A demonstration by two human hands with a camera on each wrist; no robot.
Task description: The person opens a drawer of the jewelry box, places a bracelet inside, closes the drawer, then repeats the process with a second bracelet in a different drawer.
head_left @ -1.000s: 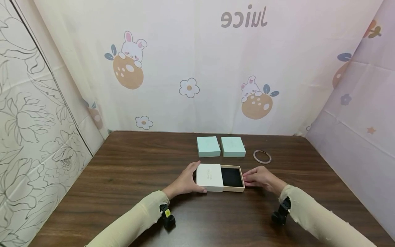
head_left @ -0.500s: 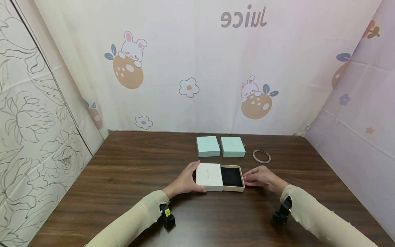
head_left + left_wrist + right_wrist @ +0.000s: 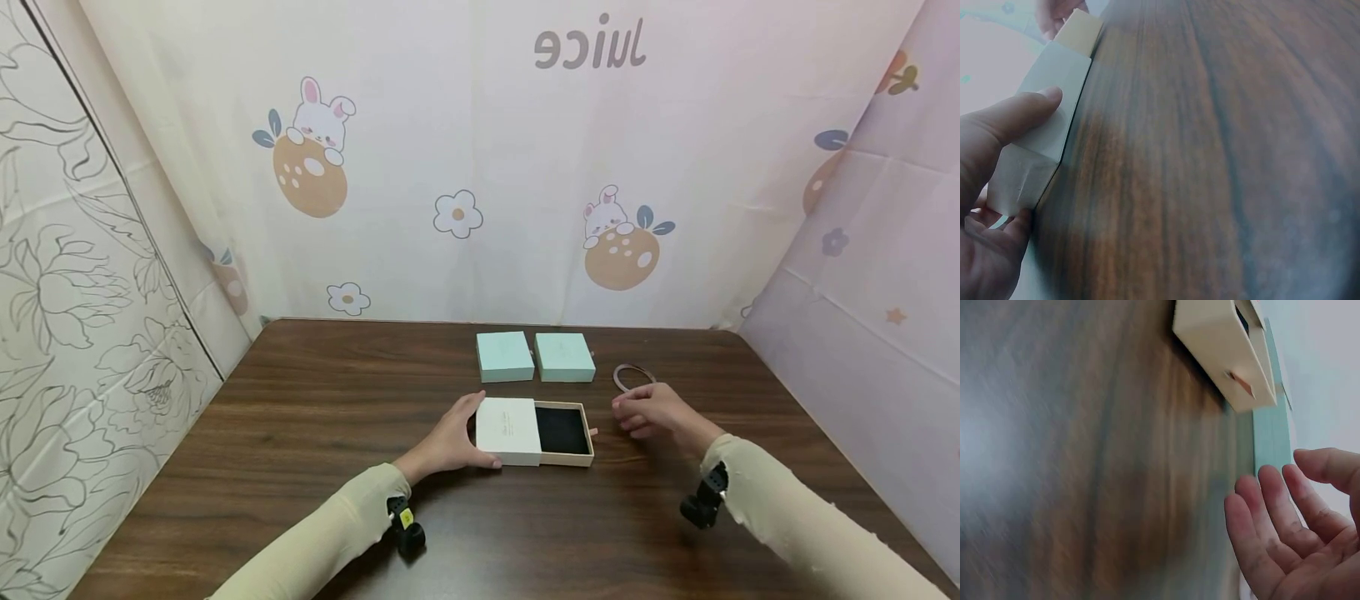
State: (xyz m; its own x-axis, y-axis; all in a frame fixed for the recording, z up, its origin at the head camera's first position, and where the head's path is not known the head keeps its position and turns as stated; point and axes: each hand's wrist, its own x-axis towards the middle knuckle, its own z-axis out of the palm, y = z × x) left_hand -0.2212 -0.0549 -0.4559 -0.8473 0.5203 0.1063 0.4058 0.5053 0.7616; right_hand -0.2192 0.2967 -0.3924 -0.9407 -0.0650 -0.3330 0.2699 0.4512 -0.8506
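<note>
A white sleeve box (image 3: 507, 428) lies on the table with its drawer (image 3: 564, 430) pulled partway out to the right, showing a black lining. My left hand (image 3: 448, 442) grips the sleeve's left end, thumb on the front side and fingers at the back. The drawer's small ribbon tab (image 3: 1240, 383) sticks out of its end wall in the right wrist view. My right hand (image 3: 658, 413) is off the drawer, fingers loosely bent and holding nothing, as the right wrist view confirms. Just behind it lies a bangle (image 3: 628, 373), partly covered by the hand in the head view.
Two mint-green boxes (image 3: 506, 357) stand side by side behind the white one. Dark wood-grain table (image 3: 337, 383) surrounds everything. A printed curtain (image 3: 405, 150) hangs along the table's far edge, with more fabric on both sides.
My right hand has let go of the drawer end and moved right and slightly back toward the bangle, uncovering the ribbon tab. The left hand stays on the sleeve.
</note>
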